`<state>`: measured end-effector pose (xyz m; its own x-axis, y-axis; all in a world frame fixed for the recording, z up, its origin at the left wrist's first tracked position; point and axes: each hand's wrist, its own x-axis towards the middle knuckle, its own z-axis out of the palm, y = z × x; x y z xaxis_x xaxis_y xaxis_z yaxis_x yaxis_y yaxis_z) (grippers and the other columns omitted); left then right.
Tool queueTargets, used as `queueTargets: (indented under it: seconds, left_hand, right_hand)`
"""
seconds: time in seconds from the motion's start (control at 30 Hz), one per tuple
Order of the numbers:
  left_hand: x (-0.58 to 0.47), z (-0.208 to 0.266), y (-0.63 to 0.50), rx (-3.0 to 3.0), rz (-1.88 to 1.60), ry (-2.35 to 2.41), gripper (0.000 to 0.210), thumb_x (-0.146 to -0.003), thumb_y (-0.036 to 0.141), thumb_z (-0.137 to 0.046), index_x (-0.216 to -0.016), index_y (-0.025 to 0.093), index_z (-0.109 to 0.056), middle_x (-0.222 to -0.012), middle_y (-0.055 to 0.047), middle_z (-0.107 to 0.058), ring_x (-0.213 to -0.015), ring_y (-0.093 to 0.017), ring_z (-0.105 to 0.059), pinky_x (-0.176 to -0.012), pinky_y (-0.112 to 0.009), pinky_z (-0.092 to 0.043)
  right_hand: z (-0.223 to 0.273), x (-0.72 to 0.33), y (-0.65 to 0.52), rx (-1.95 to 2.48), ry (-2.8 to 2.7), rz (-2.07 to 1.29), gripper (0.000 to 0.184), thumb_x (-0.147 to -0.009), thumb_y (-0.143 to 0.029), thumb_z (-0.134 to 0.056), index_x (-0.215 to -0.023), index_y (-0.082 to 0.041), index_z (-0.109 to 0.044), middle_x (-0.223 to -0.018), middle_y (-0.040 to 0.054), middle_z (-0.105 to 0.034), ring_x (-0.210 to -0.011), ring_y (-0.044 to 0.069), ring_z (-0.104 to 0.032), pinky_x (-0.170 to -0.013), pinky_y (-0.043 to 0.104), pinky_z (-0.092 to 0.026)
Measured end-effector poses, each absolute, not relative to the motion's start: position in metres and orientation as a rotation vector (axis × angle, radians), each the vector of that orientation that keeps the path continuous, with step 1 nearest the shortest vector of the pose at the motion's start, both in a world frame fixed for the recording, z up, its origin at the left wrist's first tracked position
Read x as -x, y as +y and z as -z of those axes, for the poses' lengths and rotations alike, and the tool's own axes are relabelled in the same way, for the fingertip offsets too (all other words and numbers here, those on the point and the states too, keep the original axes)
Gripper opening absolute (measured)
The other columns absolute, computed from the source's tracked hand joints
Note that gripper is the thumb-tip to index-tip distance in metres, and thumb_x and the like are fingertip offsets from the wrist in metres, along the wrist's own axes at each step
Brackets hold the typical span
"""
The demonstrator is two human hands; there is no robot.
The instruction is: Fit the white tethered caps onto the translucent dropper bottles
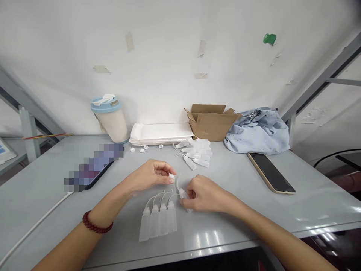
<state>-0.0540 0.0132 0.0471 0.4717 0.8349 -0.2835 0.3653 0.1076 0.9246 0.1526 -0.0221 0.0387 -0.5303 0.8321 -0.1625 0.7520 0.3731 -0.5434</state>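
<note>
A small white cap (172, 176) is pinched between the thumb and fingertips of my left hand (150, 175), above the table. My right hand (204, 194) grips a small translucent plastic bottle (184, 194) with a thin strap curving up from its neck; the fingers hide much of its body. Left of that hand, several like bottles (158, 222) lie side by side in a row, their straps arching from the necks. Farther back is a loose pile of more bottles (196, 152). A few white caps (141, 150) lie near the white packets.
White padded packets (163, 132) and an open cardboard box (214, 126) stand by the wall. A blue-lidded cup (109, 120) and a phone with a cable (96, 169) are at left. Grey-blue cloth (258, 131) and another phone (270, 173) are at right.
</note>
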Motion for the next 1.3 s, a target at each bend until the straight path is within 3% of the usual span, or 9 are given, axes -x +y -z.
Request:
queueTargets:
  seconds: [0.33, 0.57, 0.67, 0.87, 1.1, 1.3]
  left_hand:
    - [0.042, -0.054, 0.004, -1.595, -0.693, 1.070, 0.023, -0.073, 0.035, -0.069, -0.092, 0.022, -0.072, -0.095, -0.002, -0.070, -0.093, -0.020, -0.063, -0.084, -0.030, -0.051]
    - [0.033, -0.044, -0.004, -1.941, -0.910, 1.136, 0.019, -0.082, 0.031, -0.060, -0.093, 0.019, -0.070, -0.093, -0.003, -0.068, -0.084, -0.016, -0.062, -0.076, -0.027, -0.051]
    - [0.033, -0.042, -0.004, -1.995, -0.888, 1.199, 0.021, -0.084, 0.033, -0.057, -0.093, 0.019, -0.070, -0.091, -0.004, -0.068, -0.082, -0.016, -0.062, -0.071, -0.027, -0.051]
    - [0.034, -0.048, -0.002, -1.928, -0.813, 1.212, 0.023, -0.083, 0.037, -0.057, -0.088, 0.019, -0.070, -0.090, -0.004, -0.069, -0.084, -0.019, -0.062, -0.075, -0.028, -0.050]
    - [0.037, -0.050, 0.000, -1.874, -0.831, 1.143, 0.018, -0.080, 0.031, -0.060, -0.089, 0.020, -0.071, -0.093, -0.003, -0.068, -0.087, -0.019, -0.061, -0.079, -0.028, -0.048]
    - [0.038, -0.050, 0.001, -1.882, -0.883, 1.069, 0.015, -0.079, 0.027, -0.061, -0.088, 0.020, -0.072, -0.095, -0.004, -0.069, -0.089, -0.019, -0.061, -0.079, -0.029, -0.048]
  right_hand:
    - [-0.033, -0.152, -0.012, 1.547, -2.267, -0.510, 0.025, -0.072, -0.032, -0.060, -0.057, -0.016, -0.047, -0.050, -0.0028, -0.050, -0.048, 0.008, -0.038, -0.049, 0.022, -0.024]
    - [-0.024, -0.153, -0.012, 1.424, -2.378, -0.152, 0.020, -0.079, -0.034, -0.057, -0.070, -0.016, -0.054, -0.051, -0.0027, -0.049, -0.044, 0.008, -0.036, -0.047, 0.023, -0.020]
    - [-0.015, -0.155, -0.009, 1.295, -2.388, 0.007, 0.020, -0.083, -0.033, -0.053, -0.073, -0.016, -0.054, -0.054, -0.0005, -0.054, -0.044, 0.010, -0.041, -0.046, 0.024, -0.019]
    - [-0.007, -0.157, -0.006, 1.128, -2.384, 0.160, 0.016, -0.088, -0.026, -0.048, -0.080, -0.015, -0.056, -0.068, 0.0065, -0.063, -0.055, 0.014, -0.054, -0.048, 0.024, -0.024]
    - [-0.012, -0.159, -0.006, 1.026, -2.332, 0.001, 0.019, -0.090, -0.028, -0.049, -0.090, -0.013, -0.061, -0.076, 0.0074, -0.063, -0.057, 0.012, -0.052, -0.053, 0.023, -0.034]
    - [-0.019, -0.159, -0.006, 1.029, -2.198, -0.399, 0.020, -0.085, -0.028, -0.057, -0.092, -0.011, -0.065, -0.071, 0.0034, -0.060, -0.054, 0.009, -0.045, -0.055, 0.022, -0.036]
